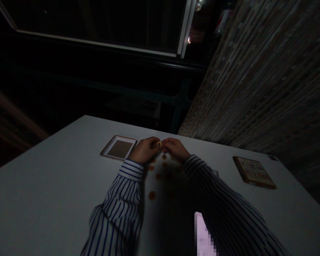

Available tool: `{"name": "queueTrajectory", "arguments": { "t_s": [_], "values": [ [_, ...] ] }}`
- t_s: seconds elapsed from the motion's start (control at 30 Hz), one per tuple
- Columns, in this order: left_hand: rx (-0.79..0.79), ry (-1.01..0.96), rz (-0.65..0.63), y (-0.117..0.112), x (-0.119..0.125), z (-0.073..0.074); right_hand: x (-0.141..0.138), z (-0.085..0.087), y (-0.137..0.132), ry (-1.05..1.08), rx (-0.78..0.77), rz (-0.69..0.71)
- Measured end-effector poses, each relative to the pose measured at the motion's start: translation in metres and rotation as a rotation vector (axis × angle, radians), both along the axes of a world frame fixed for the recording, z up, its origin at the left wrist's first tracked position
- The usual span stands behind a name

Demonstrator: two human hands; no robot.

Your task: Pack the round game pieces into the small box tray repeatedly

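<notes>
Between the fingertips of both hands is a round wooden Chinese chess piece [159,144] with a dark character on its face. My left hand [144,149] pinches it from the left. From the right, the closed fingers of my right hand [176,148] meet its edge. Several more round pieces lie scattered on the table below the hands, among them a nearer piece [152,195], a piece by the left wrist [151,168] and a dark-marked piece [164,156]. Shadow between the forearms makes some pieces hard to make out.
An open shallow box [120,148] with a brown inside lies left of my left hand. On the right rests a flat box with a printed cover [256,171]. A strand curtain [229,89] hangs behind the white table [56,177]. A pixelated bright patch shows beside my right forearm.
</notes>
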State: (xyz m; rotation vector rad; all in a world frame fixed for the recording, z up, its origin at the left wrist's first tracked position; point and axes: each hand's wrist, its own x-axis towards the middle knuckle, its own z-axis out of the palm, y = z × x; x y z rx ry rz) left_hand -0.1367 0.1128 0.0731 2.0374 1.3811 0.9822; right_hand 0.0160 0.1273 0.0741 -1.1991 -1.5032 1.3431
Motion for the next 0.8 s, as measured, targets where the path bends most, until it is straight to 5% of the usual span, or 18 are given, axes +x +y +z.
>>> {"name": "queueTrajectory", "arguments": {
  "t_s": [0.8],
  "values": [
    [-0.214,0.473,0.125,0.001,-0.03,-0.013,0.016,-0.014,0.0,-0.112,0.005,-0.011]
  ]
}}
